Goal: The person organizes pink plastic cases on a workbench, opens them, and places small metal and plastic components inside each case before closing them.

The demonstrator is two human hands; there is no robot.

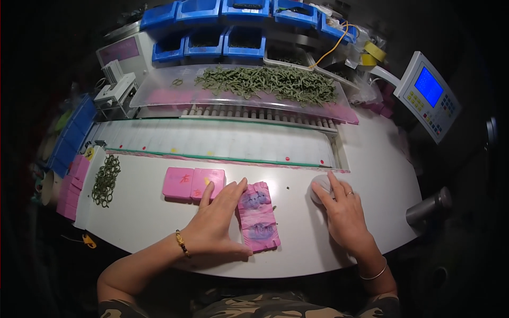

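Note:
A pink rubber mould (257, 217) with wavy, cut edges lies on the white table in front of me. Two bluish, patterned areas show on its upper face. My left hand (214, 225) is spread along the mould's left side, fingertips near its far corner and thumb by its near corner. Two smooth pink blocks (178, 183) with red marks sit side by side just beyond the left fingers. To the right, my right hand (343, 214) rests over a round, pale grey thing (316, 191), thumb and fingers bent onto it; the hand partly hides it.
Green ring-shaped pieces (107, 180) lie at the left. Beyond a sunken white strip (222, 140) stands a clear tray (159, 85) heaped with green pieces (270, 82). Blue bins (244, 42) line the back. A keypad screen (429, 95) and a metal cylinder (428, 208) stand right.

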